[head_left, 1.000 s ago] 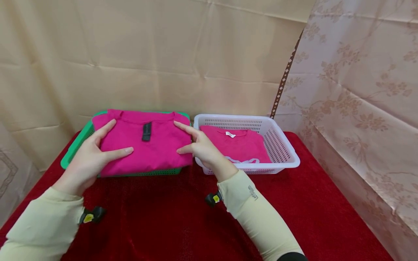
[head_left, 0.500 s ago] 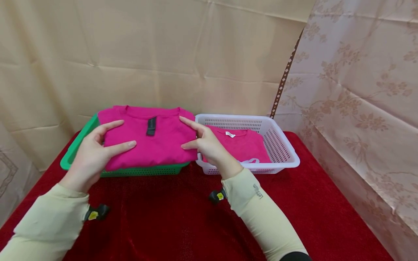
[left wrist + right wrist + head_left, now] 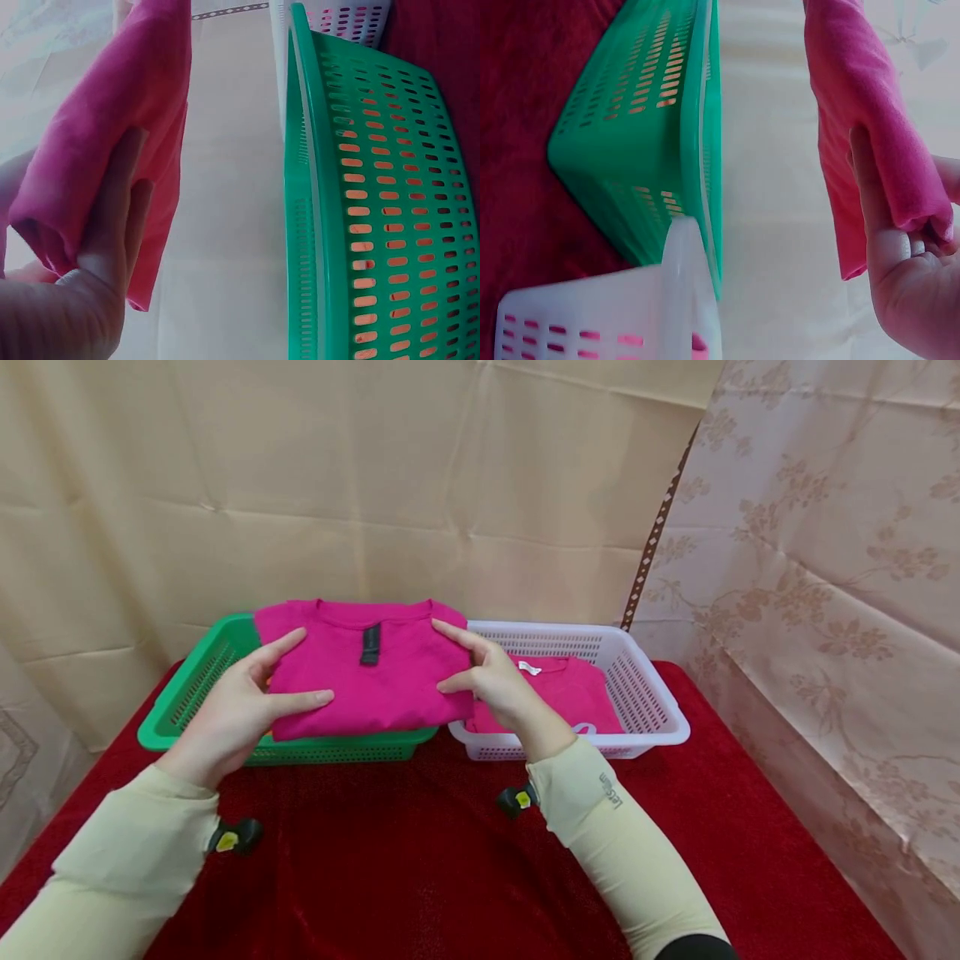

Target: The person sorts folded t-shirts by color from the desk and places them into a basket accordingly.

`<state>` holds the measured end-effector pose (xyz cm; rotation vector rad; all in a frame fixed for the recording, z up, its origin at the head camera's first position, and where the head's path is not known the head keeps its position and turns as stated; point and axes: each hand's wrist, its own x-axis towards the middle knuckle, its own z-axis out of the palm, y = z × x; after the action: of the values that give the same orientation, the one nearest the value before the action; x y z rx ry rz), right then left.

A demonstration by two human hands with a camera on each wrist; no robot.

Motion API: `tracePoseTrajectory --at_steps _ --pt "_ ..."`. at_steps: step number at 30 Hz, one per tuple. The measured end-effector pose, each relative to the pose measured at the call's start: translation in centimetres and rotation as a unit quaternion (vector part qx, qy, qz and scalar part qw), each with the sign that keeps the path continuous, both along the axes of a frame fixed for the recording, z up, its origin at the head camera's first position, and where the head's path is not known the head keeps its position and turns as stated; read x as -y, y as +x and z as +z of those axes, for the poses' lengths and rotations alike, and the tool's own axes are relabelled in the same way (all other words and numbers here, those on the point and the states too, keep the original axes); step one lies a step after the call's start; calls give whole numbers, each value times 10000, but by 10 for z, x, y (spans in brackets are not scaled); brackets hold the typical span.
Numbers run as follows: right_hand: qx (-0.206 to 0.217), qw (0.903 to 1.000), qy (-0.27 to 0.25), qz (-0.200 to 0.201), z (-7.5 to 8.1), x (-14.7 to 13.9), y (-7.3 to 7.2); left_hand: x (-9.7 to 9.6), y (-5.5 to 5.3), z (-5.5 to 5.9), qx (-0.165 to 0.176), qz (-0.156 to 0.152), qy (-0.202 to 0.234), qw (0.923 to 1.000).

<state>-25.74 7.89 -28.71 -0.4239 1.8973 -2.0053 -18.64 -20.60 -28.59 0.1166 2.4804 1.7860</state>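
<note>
A folded pink T-shirt (image 3: 378,685) with a black neck label hangs above the green basket (image 3: 157,735), raised off its rim in both wrist views. My left hand (image 3: 232,714) grips the shirt's left edge, thumb on top and fingers beneath. At the opposite edge, my right hand (image 3: 502,689) pinches it the same way. In the left wrist view the fingers (image 3: 112,202) press against the underside of the fold. The shirt hides much of the green basket's inside; something orange shows through its holes.
A white basket (image 3: 630,742) stands at the green basket's right, with another folded pink shirt (image 3: 573,689) with a white label inside. Both sit on a red cloth-covered table (image 3: 390,860). A beige curtain (image 3: 315,477) hangs behind, a floral one (image 3: 825,568) at the right.
Both hands have moved right and slightly upward with the folded T-shirt. More of the green basket's left side now shows, and the shirt's right edge overlaps the white basket in view.
</note>
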Motion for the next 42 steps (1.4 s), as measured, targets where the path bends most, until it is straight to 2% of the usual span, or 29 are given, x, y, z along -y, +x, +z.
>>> tracePoseTrajectory --at_steps 5,12,19,21,24,29,35,42 --pt "122 9999 -39 -59 3 -9 -7 -8 -9 2 23 -41 32 10000" --pt "289 9994 38 -196 10 -21 -18 -19 -26 9 22 -113 -186 9998" --pt "320 9991 49 -277 15 -37 -26 -36 -44 13 -106 -189 67 9997" --pt "307 9990 76 -321 17 -42 -28 -41 -48 14 -178 -164 12 9997" --pt "260 9986 141 -427 20 -50 -31 -49 -56 14 -152 -144 273 9994" --pt "155 9978 239 -602 24 -65 -36 -64 -69 13 -145 -71 611 9980" --pt "116 9968 257 -742 23 -86 -41 -86 -80 8 -147 -192 916 9955" --pt "172 9949 410 -911 14 -115 -46 -118 -93 -1 -167 -235 706 9971"
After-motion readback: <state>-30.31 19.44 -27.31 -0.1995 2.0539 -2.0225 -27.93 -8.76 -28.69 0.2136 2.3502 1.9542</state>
